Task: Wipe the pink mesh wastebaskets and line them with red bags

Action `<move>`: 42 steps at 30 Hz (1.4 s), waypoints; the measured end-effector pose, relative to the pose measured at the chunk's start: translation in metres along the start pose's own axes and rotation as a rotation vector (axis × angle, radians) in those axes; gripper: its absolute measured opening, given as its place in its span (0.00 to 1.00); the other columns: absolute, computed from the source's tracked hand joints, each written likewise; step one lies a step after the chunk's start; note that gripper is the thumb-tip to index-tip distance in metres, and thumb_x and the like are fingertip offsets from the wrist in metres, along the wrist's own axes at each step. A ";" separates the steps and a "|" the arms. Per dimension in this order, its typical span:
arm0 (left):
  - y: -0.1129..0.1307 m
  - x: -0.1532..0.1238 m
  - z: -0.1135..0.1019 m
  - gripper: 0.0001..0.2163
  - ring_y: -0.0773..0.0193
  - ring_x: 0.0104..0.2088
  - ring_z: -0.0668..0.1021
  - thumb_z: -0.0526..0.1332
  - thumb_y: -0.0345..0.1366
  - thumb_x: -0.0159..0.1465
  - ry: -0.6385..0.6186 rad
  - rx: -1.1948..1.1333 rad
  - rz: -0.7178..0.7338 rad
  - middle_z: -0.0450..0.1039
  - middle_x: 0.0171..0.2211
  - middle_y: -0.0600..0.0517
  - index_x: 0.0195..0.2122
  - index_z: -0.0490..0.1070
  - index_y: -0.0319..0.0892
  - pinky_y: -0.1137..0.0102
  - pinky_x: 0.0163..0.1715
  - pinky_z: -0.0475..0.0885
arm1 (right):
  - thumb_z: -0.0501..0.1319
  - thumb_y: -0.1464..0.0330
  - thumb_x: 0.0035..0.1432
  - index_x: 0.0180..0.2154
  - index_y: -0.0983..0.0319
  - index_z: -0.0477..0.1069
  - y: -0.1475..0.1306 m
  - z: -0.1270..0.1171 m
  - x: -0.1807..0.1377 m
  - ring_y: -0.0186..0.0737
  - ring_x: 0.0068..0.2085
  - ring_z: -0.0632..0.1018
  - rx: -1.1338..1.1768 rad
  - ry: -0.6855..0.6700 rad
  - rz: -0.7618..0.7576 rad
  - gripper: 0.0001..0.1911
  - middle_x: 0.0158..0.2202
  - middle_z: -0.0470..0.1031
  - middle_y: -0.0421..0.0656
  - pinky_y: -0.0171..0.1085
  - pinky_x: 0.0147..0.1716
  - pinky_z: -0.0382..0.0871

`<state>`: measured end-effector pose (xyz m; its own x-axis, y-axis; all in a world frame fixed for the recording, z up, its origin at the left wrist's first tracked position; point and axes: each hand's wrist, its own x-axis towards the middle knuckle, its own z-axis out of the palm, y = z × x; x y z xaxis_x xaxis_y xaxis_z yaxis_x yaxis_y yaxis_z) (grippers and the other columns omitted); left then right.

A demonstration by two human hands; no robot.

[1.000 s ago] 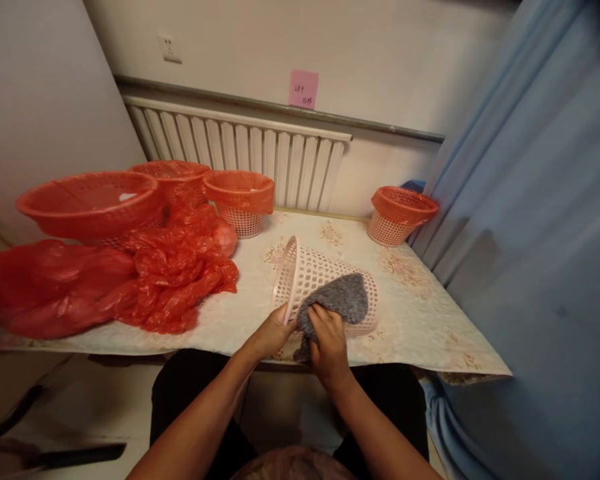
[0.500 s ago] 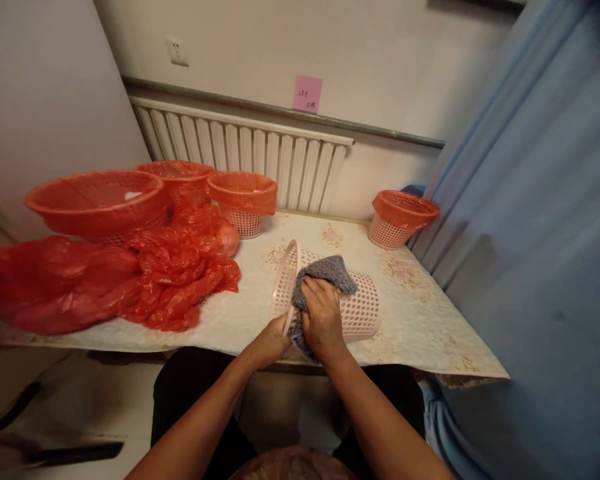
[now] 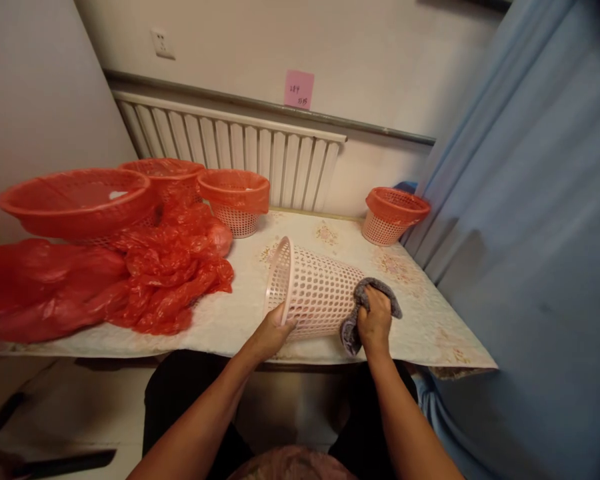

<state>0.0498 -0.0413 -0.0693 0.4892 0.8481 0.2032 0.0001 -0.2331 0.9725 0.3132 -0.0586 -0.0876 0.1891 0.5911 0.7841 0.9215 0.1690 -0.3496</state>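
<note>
A pale pink perforated plastic wastebasket [image 3: 320, 293] lies on its side on the table in front of me, its open mouth facing left. My left hand [image 3: 273, 330] grips the near lower part of its rim. At the basket's base end, my right hand [image 3: 377, 320] clutches a grey cloth [image 3: 350, 332] against the basket. Folds of the cloth stick out on both sides of the fingers.
Red-lined baskets stand at the back left, among them a wide basket [image 3: 75, 207] and a smaller basket [image 3: 237, 207]. Crumpled red plastic bags [image 3: 175, 273] cover the table's left side. Another lined basket [image 3: 393, 217] stands at the back right, beside a blue curtain [image 3: 525, 240].
My right hand has slid the cloth rightward along the basket, from near the rim to the base end. The left hand still holds the rim. My view has shifted slightly.
</note>
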 end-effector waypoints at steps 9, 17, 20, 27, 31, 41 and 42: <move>-0.001 0.003 0.000 0.21 0.56 0.52 0.73 0.57 0.34 0.60 -0.037 -0.034 0.016 0.71 0.53 0.45 0.55 0.64 0.37 0.60 0.56 0.64 | 0.48 0.81 0.51 0.59 0.62 0.59 -0.090 0.010 -0.051 0.50 0.56 0.65 0.216 -0.084 -0.200 0.32 0.56 0.66 0.51 0.56 0.52 0.62; -0.016 -0.011 -0.001 0.16 0.57 0.49 0.72 0.54 0.32 0.61 -0.033 0.084 0.018 0.74 0.47 0.48 0.50 0.67 0.38 0.61 0.55 0.64 | 0.50 0.80 0.51 0.54 0.64 0.65 -0.139 0.011 -0.009 0.49 0.54 0.65 0.253 -0.156 -0.347 0.27 0.54 0.69 0.50 0.51 0.51 0.61; -0.021 -0.020 -0.003 0.14 0.57 0.47 0.73 0.54 0.34 0.62 -0.083 0.091 -0.002 0.75 0.43 0.47 0.47 0.68 0.37 0.62 0.52 0.66 | 0.51 0.81 0.48 0.50 0.66 0.67 -0.143 0.007 0.011 0.49 0.54 0.65 0.225 -0.213 -0.332 0.26 0.54 0.69 0.49 0.50 0.52 0.60; -0.003 -0.014 -0.005 0.18 0.58 0.45 0.74 0.56 0.30 0.58 -0.052 0.033 -0.019 0.75 0.44 0.48 0.50 0.68 0.37 0.62 0.52 0.67 | 0.51 0.81 0.48 0.52 0.63 0.66 -0.149 0.007 0.003 0.48 0.54 0.65 0.190 -0.194 -0.320 0.28 0.55 0.69 0.48 0.49 0.51 0.58; 0.011 0.001 -0.001 0.24 0.57 0.51 0.72 0.56 0.28 0.56 0.069 0.016 0.020 0.72 0.50 0.49 0.55 0.63 0.39 0.61 0.56 0.63 | 0.51 0.80 0.48 0.54 0.63 0.65 -0.140 0.008 0.000 0.48 0.55 0.65 0.192 -0.217 -0.334 0.29 0.55 0.68 0.48 0.49 0.51 0.59; 0.003 -0.002 0.001 0.20 0.55 0.52 0.73 0.56 0.34 0.61 0.014 0.055 0.003 0.71 0.53 0.46 0.55 0.64 0.38 0.59 0.57 0.63 | 0.51 0.78 0.50 0.52 0.66 0.68 -0.012 0.000 0.001 0.48 0.54 0.67 0.043 -0.024 -0.008 0.26 0.51 0.71 0.51 0.52 0.55 0.62; 0.000 -0.001 0.000 0.20 0.55 0.51 0.73 0.56 0.34 0.61 0.006 0.058 0.007 0.71 0.52 0.46 0.55 0.64 0.38 0.59 0.57 0.63 | 0.51 0.78 0.50 0.52 0.67 0.68 -0.007 -0.001 -0.007 0.48 0.54 0.67 0.024 0.004 0.022 0.26 0.51 0.71 0.52 0.53 0.55 0.62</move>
<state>0.0496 -0.0425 -0.0694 0.4840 0.8492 0.2112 0.0468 -0.2661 0.9628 0.3063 -0.0647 -0.0901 0.2108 0.5919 0.7780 0.9085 0.1751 -0.3794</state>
